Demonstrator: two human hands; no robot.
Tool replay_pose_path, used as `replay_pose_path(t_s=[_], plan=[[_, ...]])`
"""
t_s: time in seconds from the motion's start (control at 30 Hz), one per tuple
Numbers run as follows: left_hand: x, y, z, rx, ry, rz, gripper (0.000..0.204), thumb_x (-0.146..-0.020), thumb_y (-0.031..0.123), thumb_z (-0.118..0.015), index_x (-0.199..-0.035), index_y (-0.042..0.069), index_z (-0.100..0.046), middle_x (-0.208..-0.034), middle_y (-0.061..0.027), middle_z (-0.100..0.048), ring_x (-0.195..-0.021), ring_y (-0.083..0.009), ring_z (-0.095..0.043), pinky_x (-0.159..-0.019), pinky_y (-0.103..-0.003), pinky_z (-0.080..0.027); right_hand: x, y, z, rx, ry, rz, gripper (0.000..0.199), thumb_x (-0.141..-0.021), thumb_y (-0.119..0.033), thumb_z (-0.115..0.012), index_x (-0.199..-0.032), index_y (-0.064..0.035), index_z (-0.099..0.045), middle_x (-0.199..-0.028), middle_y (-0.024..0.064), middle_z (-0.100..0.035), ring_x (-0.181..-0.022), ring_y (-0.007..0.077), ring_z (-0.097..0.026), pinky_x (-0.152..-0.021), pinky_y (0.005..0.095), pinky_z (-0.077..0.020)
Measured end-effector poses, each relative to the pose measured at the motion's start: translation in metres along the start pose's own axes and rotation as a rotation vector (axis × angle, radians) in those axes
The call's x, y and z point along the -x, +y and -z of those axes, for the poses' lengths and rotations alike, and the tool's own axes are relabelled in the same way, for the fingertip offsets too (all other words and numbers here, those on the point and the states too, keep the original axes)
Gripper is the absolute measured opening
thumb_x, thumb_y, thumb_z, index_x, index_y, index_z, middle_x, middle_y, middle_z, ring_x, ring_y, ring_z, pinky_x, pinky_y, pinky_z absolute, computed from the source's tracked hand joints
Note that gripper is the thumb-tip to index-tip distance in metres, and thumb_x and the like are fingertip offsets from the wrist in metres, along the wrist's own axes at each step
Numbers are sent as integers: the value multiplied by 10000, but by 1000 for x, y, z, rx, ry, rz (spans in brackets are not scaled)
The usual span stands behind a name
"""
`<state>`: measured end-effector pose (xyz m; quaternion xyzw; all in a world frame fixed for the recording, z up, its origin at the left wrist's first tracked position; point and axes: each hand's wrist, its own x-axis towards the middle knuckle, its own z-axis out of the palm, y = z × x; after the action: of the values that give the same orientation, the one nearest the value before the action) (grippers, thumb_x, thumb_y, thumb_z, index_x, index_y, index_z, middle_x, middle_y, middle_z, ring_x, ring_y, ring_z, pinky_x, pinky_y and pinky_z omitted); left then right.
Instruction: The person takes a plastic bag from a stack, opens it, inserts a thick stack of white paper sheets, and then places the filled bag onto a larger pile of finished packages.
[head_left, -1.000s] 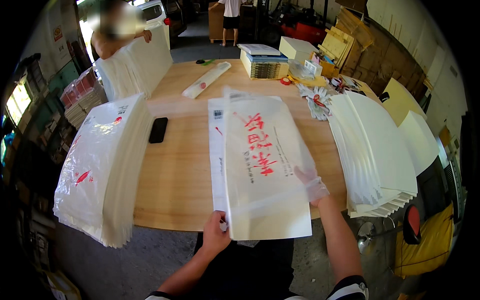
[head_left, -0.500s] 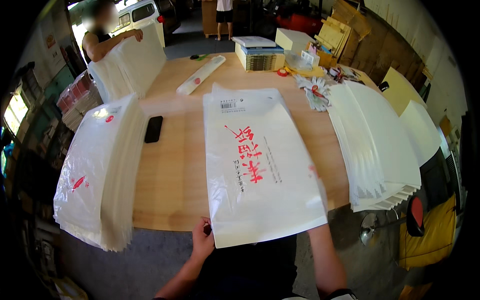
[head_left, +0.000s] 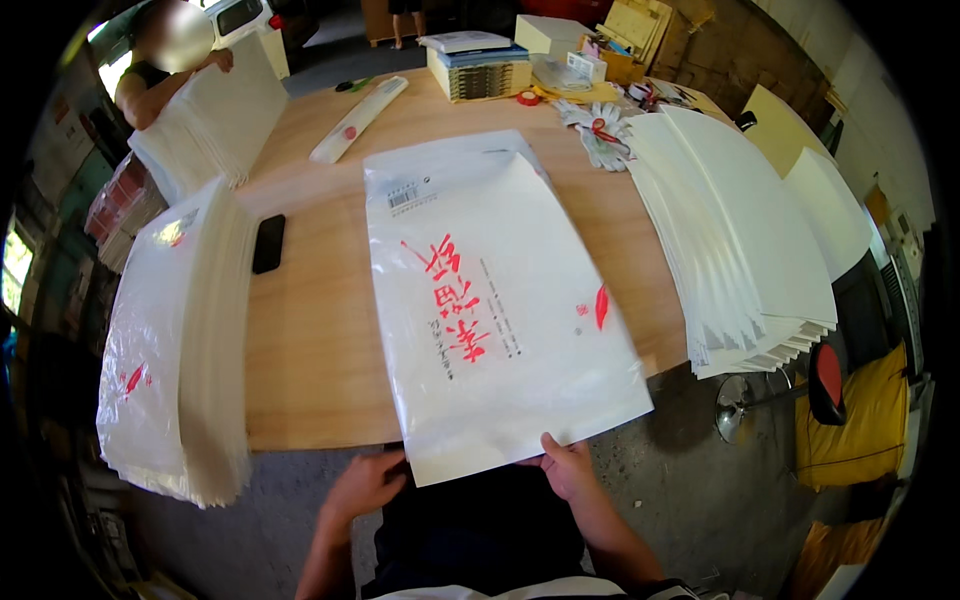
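Observation:
A clear plastic bag of white paper sheets (head_left: 540, 400), printed in red, lies lengthwise on the table, its near end jutting over the edge towards me. My right hand (head_left: 566, 466) pinches the near edge, thumb on top and fingers underneath. At the near left corner, my left hand (head_left: 366, 484) has its fingers curled together against the bag's edge; the fingertips are partly hidden. On the left stands a thick stack of similar printed plastic bags (head_left: 150, 340). Several fanned white paper sheets (head_left: 745, 220) are stacked on the right.
A black phone (head_left: 268, 244) lies beside the left stack. Farther back are a long plastic-wrapped pack (head_left: 360, 118), grey gloves (head_left: 598, 135), red tape (head_left: 528, 98) and a book stack (head_left: 480, 75). A person (head_left: 150, 90) leans on another white stack (head_left: 225, 115) at the far left. A stool (head_left: 828, 385) stands right.
The view has shifted, and the bag of sheets lies more slanted. My right hand has moved from under its right corner to the middle of the near edge, with its thumb now showing on top.

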<state>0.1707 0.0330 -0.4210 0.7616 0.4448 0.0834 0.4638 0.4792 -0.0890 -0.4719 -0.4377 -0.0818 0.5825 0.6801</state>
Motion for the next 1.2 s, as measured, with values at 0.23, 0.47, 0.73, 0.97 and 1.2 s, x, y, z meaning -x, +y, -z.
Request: replay_pose_path(t_s=[0.23, 0.47, 0.73, 0.97, 1.2], plan=[[-75, 84, -25, -399, 262, -582, 378, -801, 299, -736, -1109, 95, -652, -1097, -97, -627, -1043, -300, -592, -891, -402, -472, -50, -5, -4, 33, -111, 24, 443, -975, -135, -540, -1371, -19, -381, -1234, 212, -579, -1040, 386, -645, -763, 550, -601], [-112, 78, -67, -590, 385, -671, 162, -748, 105, -616, -900, 104, -671, -771, -53, -611, -676, -246, -654, -569, -353, -527, -20, -8, -19, -78, 4, -11, 459, -972, -147, -523, -1386, -29, -363, -1265, 234, -550, -1075, 418, -617, -750, 594, -595], [-63, 129, -16, -426, 579, -713, 180, -760, 44, -631, -931, 97, -653, -812, -33, -627, -716, -217, -662, -557, -322, -527, 13, -23, -28, -94, 16, 60, 481, -904, -22, -543, -1357, -5, -385, -1194, 219, -588, -959, 368, -674, -661, 477, -641], [-59, 108, -30, -469, 492, -629, 169, -751, 36, -624, -905, 103, -637, -777, -30, -624, -695, -215, -668, -562, -335, -534, 11, -14, -17, -126, 37, -46, 507, -887, -26, -572, -1359, -1, -387, -1202, 208, -580, -977, 377, -659, -648, 488, -627], [-39, 124, -14, -449, 529, -746, 197, -698, 3, -637, -870, 98, -657, -785, -20, -640, -673, -199, -659, -557, -315, -525, 15, -26, -36, -144, 128, 72, 548, -859, 21, -572, -1367, -15, -371, -1212, 229, -557, -965, 391, -656, -657, 501, -631]])
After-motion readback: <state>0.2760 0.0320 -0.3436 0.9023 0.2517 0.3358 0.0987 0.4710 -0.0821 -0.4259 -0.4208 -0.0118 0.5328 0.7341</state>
